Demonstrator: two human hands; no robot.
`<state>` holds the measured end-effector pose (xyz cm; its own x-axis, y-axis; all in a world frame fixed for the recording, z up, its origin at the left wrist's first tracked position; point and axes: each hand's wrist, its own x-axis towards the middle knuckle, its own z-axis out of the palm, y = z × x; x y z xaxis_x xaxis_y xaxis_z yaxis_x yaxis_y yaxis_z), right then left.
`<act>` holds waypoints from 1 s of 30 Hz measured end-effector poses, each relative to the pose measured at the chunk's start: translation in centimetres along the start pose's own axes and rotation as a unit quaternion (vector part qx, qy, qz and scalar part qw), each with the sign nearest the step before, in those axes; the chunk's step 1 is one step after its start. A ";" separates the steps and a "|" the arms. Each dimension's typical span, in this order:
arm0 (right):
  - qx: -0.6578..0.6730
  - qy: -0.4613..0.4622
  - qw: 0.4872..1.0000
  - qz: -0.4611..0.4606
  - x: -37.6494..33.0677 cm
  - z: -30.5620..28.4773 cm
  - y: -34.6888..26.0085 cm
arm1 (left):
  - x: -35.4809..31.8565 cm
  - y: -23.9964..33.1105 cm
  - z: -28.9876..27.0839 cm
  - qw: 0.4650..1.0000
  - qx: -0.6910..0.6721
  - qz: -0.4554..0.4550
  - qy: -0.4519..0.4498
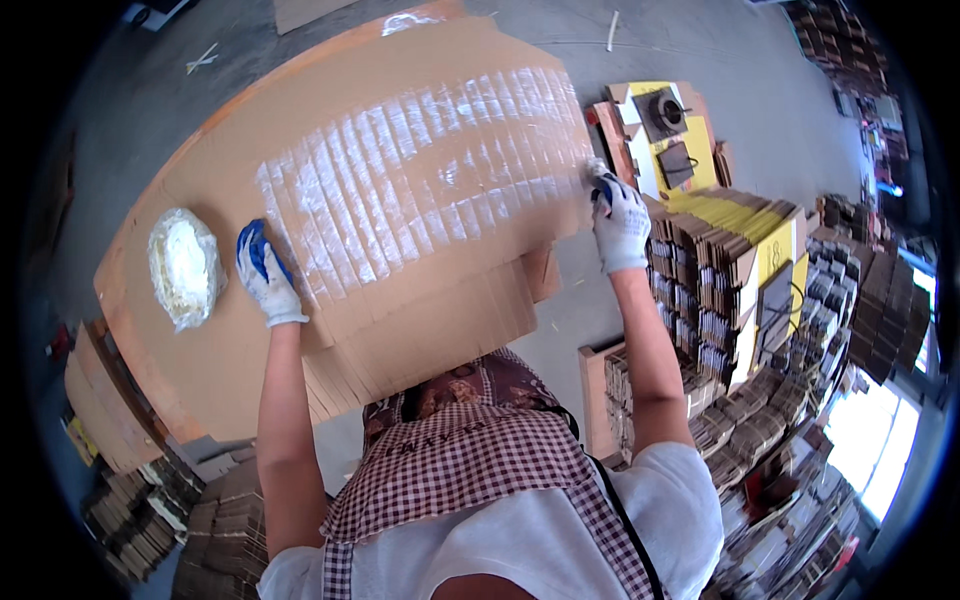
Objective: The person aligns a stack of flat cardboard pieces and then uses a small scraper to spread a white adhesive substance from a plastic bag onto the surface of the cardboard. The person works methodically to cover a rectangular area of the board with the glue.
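Up at the right edge of the spread cardboard, the fingers of the right hand (621,222) are curling tightly around a small brush (598,172), of which only a pale tip is showing above the glove. That tip is touching the fanned row of cardboard flaps (430,170), where wet white glue (470,125) is shining in long overlapping streaks. Over on the other side, the left hand (265,275) is lying flat with its fingers pressed together and stretched forward, holding nothing, its palm resting on the bare brown cardboard just beside the left end of the glue streaks. Both hands are wearing white gloves with blue coating. Just to the left of the left hand, a clear bag of white paste (185,265) is sitting on the same cardboard, close to the glove but not touching it. Both bare forearms are reaching up from a checked apron (470,470). Beyond the right arm, stacks of folded boxes (720,290) are standing on the grey floor (720,40).
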<state>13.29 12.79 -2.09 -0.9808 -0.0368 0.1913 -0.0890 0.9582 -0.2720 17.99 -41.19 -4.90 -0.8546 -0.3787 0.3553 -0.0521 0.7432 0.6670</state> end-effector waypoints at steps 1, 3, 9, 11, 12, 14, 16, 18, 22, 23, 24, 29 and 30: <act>0.045 0.045 0.997 -0.053 0.1 -0.7 -3.4 | -0.2 -0.1 -0.4 1.000 0.007 0.005 -0.002; 0.154 -0.008 0.976 -0.154 -0.5 -2.3 -10.1 | -0.2 0.1 -0.2 1.000 0.011 -0.005 -0.004; 0.070 -0.062 0.976 -0.199 0.7 1.8 -13.0 | 0.1 1.0 0.1 1.000 -0.009 -0.013 0.002; 0.109 -0.043 0.989 -0.087 3.9 1.3 -12.2 | 0.2 1.4 0.0 0.999 -0.023 -0.024 0.003; 0.143 -0.051 0.987 -0.058 3.9 0.9 -12.7 | 0.2 1.3 -0.1 0.999 -0.013 -0.030 0.006; 0.226 -0.069 0.971 -0.034 3.3 -0.8 -15.1 | 0.2 1.6 -0.3 1.000 -0.008 -0.019 0.003; 0.319 -0.102 0.942 -0.026 1.7 -0.4 -17.8 | 0.1 1.3 -0.1 1.000 0.000 -0.007 0.000; 0.285 -0.091 0.953 -0.042 1.6 1.0 -18.9 | 0.2 1.1 0.0 1.000 -0.012 -0.011 -0.004; 0.176 -0.108 0.978 0.041 5.3 1.9 -18.0 | 0.0 0.5 -0.3 1.000 -0.004 0.000 -0.004; 0.196 -0.086 0.977 0.004 5.2 1.6 -18.4 | 0.0 0.4 -0.2 1.000 -0.004 -0.001 -0.002; 0.217 -0.065 0.973 -0.032 4.6 1.4 -19.0 | 0.1 0.5 -0.3 1.000 0.000 0.003 -0.002; 0.216 -0.113 0.963 -0.111 3.9 2.5 -21.5 | 0.3 1.2 0.0 1.000 0.002 0.012 -0.002; 0.186 -0.099 0.975 -0.076 4.8 2.9 -20.5 | 0.3 1.2 0.0 1.000 0.002 0.012 0.000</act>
<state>9.89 -7.86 1.62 -0.9624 -0.2595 0.0804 -0.2563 0.7693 -0.5852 17.66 -40.44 -3.98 -0.8555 -0.3614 0.3708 -0.0339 0.7537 0.6564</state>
